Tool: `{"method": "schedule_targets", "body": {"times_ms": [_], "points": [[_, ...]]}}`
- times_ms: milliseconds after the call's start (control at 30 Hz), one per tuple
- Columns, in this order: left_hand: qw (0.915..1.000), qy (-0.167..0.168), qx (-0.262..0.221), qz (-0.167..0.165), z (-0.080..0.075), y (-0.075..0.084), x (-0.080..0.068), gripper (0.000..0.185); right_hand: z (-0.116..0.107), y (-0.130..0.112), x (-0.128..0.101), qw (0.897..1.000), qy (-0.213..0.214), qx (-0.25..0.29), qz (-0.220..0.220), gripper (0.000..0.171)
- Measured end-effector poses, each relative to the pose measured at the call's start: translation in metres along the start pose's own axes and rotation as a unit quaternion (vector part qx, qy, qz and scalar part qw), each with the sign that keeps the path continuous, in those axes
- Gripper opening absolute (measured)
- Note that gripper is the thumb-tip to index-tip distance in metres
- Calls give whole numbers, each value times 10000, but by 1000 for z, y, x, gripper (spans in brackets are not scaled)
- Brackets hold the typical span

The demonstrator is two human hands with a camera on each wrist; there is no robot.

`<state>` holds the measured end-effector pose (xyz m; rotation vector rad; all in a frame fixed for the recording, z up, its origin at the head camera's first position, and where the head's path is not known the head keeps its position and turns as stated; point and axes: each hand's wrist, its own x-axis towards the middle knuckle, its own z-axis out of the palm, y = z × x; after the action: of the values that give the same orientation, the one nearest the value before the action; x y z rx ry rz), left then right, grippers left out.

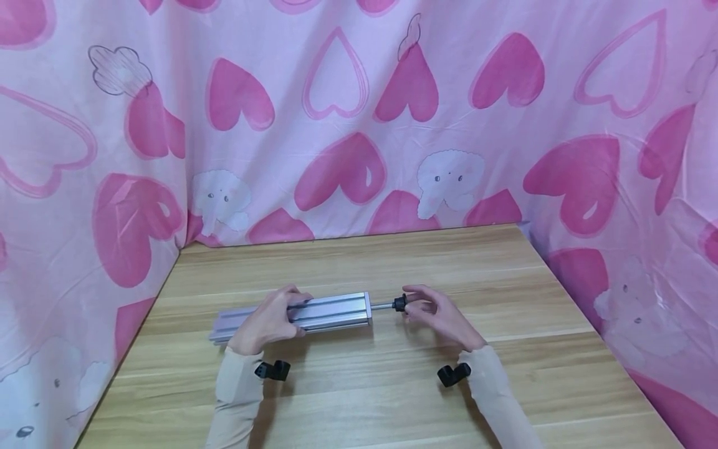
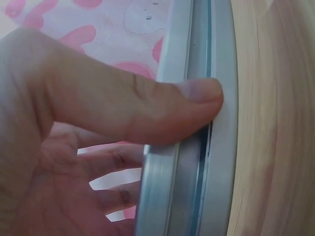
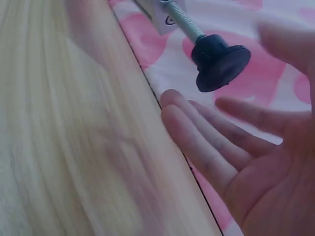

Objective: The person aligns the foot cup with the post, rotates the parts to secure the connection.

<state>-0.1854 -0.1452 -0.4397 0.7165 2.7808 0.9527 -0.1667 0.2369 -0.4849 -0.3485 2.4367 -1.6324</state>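
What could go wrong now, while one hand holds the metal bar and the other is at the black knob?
1. The right hand is open around the black knob, not gripping it, so fingers may slip off.
2. Only the left hand holds the metal bar; it may roll or slide on the table.
3. The thin screw may bend if pushed sideways.

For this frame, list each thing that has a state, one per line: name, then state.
Aluminium profile: lying flat on the table, gripped by the left hand.
Threaded foot: sticking out of the profile's end, rod exposed, not held.
Right hand: open, fingers spread beside the foot.
Left hand: thumb pressed on the profile's slot.
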Motion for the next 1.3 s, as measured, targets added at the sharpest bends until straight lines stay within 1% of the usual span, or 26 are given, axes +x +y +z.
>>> {"method": "schedule_targets", "body": {"times_ms": [67, 133, 233, 300, 433, 500, 633, 767, 1000, 1200, 1300], "points": [[10000, 19, 8, -2, 0, -1, 0, 60, -1, -1, 0, 9997, -36, 136, -200, 59], [10000, 37, 4, -16, 0, -2, 0, 59, 0, -1, 1, 9989, -65, 216, -416, 60], [10000, 32, 0, -15, -1, -2, -1, 60, 0, -1, 1, 9975, -94, 365, -595, 56], [10000, 6, -8, -14, -1, -1, -1, 60, 1, -2, 1, 9972, -85, 365, -643, 53], [9999, -77, 15, -69, -1, 0, 0, 61, 0, -2, 0, 9980, -23, 210, -590, 49], [9998, -112, 13, -152, -1, 0, 1, 62, 0, -1, 0, 9984, 16, 147, -539, 48], [9996, -131, 6, -259, -1, 2, 1, 64, 0, -1, 0, 9992, 23, 177, -371, 48], [9997, -118, 53, -230, -1, 2, 1, 63, 0, 0, 1, 9995, -48, 268, -176, 50], [9999, -82, 75, -96, 1, 0, 0, 61, 2, 3, 2, 9998, -83, 101, -158, 48], [9997, -127, 56, -188, 0, 1, -1, 63, 4, 7, 5, 9997, -156, 110, -134, 43], [9996, -142, 82, -227, 0, 2, -1, 63, 5, 7, 6, 9998, -152, 149, -38, 44]]}}
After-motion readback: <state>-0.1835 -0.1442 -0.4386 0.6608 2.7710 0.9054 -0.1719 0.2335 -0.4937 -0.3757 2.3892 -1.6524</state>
